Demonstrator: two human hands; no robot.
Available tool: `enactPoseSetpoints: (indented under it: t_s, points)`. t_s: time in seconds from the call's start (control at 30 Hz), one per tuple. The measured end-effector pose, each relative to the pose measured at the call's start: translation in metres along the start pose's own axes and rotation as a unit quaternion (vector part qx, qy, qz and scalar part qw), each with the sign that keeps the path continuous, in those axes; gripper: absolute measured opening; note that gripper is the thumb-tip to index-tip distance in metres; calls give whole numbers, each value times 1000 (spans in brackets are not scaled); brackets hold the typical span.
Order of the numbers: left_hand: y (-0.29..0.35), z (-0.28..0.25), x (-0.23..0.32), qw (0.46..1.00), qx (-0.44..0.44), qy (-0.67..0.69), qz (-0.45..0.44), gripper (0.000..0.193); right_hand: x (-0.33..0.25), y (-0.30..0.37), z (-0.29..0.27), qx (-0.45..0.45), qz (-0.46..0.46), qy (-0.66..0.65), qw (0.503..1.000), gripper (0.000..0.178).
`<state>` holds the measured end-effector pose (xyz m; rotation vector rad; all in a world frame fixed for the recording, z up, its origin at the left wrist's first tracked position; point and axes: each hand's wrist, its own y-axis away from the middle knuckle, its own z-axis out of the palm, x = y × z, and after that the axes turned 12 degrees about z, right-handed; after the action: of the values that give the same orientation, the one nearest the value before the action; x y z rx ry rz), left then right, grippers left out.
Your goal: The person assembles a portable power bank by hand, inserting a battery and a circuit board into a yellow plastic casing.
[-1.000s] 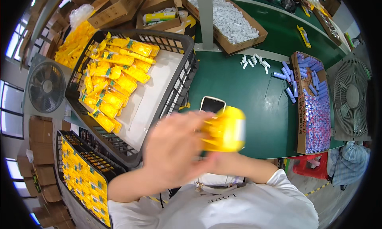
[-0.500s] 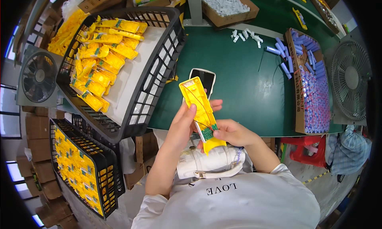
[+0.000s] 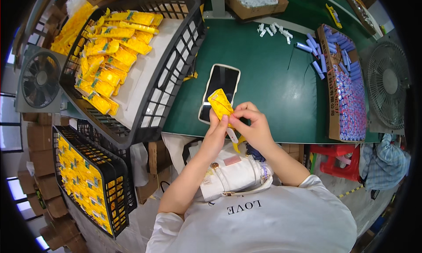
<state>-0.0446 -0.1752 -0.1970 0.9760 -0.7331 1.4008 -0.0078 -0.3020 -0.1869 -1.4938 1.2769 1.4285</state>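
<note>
A yellow plastic housing (image 3: 220, 102) with a thin dark wire inside is held up over the near edge of the green table. My left hand (image 3: 216, 129) grips its lower left side, thumb pressed on the front. My right hand (image 3: 251, 121) is closed at its right edge, thumb and fingertips pinched together near the wire. My fingers cover the middle of the housing, and its green circuit board cannot be made out. A white strip (image 3: 232, 135) and a yellow end show below my hands. Behind the housing, a phone (image 3: 223, 79) in a pale case lies on the table.
A black crate (image 3: 147, 116) of yellow housings stands at left, another (image 3: 118, 174) below it. At right are a carton (image 3: 332, 99) of cylindrical battery cells, loose purple cells (image 3: 318, 68) and a fan (image 3: 387, 83). White parts (image 3: 274, 29) lie at the back. A white bag (image 3: 233, 176) rests before me.
The housing has tilted and turned, so its inside with the circuit board shows less. My right hand has moved up along its edge, uncovering more of the phone.
</note>
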Motion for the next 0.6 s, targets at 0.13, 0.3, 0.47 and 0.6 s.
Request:
enactPoseSetpoints:
  t_s: [0.13,0.3,0.47,0.6]
  points:
    - [4,-8,8,994,1,105,-16,45,1,9,10,24,24,-32,999,9]
    - [3,-1,16,994,23,104,24,39,-13,19,13,49,-53,31,997,8]
    - [12,5,22,989,-11,149,-12,41,-3,29,14,27,11,-111,993,5]
    - [19,10,22,978,17,139,-153,45,-15,47,16,51,21,28,998,7]
